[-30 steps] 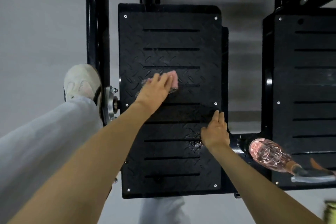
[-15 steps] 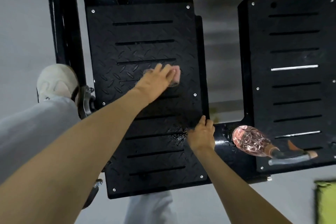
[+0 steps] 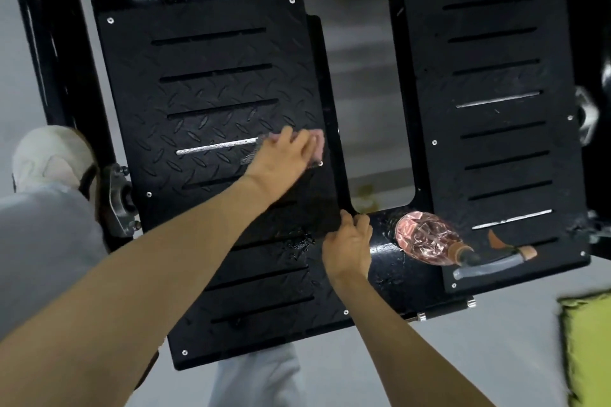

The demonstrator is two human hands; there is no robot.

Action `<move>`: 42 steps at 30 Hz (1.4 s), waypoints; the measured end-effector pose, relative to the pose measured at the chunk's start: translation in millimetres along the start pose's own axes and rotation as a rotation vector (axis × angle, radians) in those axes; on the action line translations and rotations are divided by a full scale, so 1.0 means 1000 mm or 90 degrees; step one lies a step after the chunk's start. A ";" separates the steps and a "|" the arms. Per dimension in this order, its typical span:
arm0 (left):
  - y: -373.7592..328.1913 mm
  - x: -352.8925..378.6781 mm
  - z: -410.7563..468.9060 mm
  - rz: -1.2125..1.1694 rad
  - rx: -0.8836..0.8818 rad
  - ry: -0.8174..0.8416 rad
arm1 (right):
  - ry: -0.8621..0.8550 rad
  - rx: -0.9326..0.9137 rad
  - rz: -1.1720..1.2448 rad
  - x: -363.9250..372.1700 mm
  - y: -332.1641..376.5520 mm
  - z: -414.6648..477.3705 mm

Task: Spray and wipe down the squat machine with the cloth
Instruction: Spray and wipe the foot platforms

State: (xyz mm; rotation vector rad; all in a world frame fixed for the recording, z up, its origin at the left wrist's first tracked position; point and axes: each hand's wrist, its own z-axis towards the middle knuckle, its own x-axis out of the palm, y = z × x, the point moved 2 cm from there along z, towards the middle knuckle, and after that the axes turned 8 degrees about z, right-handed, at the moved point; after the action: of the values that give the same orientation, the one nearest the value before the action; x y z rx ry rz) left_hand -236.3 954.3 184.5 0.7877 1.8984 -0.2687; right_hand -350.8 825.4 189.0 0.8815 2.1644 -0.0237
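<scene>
Two hands working on the left footplate [image 3: 205,92] of the squat machine [image 3: 43,53].
Left hand [image 3: 281,158], fingers straight and close together, presses the pink cloth [image 3: 316,141] flat near the plate's right edge. Right hand [image 3: 347,249] curls its fingers over that same edge, nearer the person. The spray bottle [image 3: 426,241] lies on the crossbar [image 3: 385,269], with its nozzle over the right footplate's [image 3: 496,142] near left corner.

The person wears light grey trousers [image 3: 43,241], one leg at 9 o'clock and the other at 6 o'clock. An off-white sneaker [image 3: 49,155] with a dark collar shows at 9 o'clock. Both forearms [image 3: 165,274] are bare.
</scene>
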 end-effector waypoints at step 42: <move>0.055 0.102 -0.158 -0.350 -0.413 0.075 | -0.005 -0.110 -0.132 0.035 0.060 -0.007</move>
State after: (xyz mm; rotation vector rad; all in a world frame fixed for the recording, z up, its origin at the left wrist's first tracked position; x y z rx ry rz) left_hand -344.1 1117.6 175.5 -0.1611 2.1064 0.0720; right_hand -334.9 893.2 185.6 0.5570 2.2040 0.0554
